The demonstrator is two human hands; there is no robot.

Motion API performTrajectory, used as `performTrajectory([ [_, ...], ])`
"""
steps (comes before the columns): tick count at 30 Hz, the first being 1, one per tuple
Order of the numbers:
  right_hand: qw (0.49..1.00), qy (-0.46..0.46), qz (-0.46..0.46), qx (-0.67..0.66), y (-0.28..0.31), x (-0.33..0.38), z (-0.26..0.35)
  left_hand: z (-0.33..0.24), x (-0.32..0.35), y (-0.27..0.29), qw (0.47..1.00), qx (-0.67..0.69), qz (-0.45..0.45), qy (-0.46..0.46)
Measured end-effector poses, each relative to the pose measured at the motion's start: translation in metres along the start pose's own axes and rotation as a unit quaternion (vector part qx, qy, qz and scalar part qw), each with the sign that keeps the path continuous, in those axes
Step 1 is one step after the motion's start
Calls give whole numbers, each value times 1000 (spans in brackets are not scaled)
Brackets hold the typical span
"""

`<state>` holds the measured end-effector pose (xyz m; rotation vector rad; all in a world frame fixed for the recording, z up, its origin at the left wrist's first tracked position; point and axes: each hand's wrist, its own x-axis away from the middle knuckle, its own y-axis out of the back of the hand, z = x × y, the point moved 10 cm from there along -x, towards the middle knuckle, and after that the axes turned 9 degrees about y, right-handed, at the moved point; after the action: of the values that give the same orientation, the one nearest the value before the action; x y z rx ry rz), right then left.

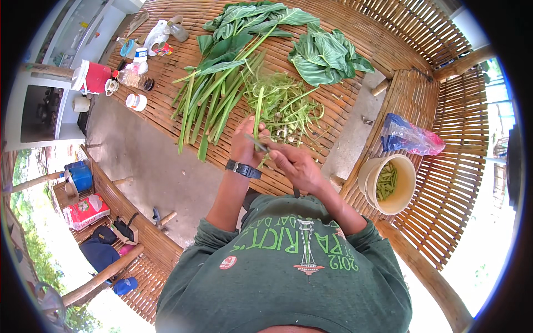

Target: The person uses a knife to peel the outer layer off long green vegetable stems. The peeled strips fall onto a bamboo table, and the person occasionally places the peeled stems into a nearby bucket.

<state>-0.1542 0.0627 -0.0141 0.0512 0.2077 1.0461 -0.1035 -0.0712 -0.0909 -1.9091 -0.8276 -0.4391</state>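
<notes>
My left hand (244,143), with a dark watch on the wrist, is closed around a green leaf stalk (259,108) that points away from me. My right hand (297,167) grips a small knife (255,142), its blade lying against the stalk near my left fingers. The knife's handle is mostly hidden in my palm. Just beyond my hands, a heap of thin green peelings (294,105) spreads over the bamboo table (333,133). To its left lie several long uncut stalks (214,108). Big green leaves (327,55) are piled at the far side, in two bunches.
A cream bucket (408,183) with cut green pieces (387,180) stands on the slatted bench to my right, near a plastic bag (408,136). Bottles and jars (136,101) and a red cooler (95,76) crowd the table's left end. Another bamboo bench (150,236) runs along the left.
</notes>
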Motion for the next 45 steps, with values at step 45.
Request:
performTrajectory([
  [45, 963, -180, -199, -18, 82, 7, -69, -6, 7, 7, 995, -87, 43, -16],
])
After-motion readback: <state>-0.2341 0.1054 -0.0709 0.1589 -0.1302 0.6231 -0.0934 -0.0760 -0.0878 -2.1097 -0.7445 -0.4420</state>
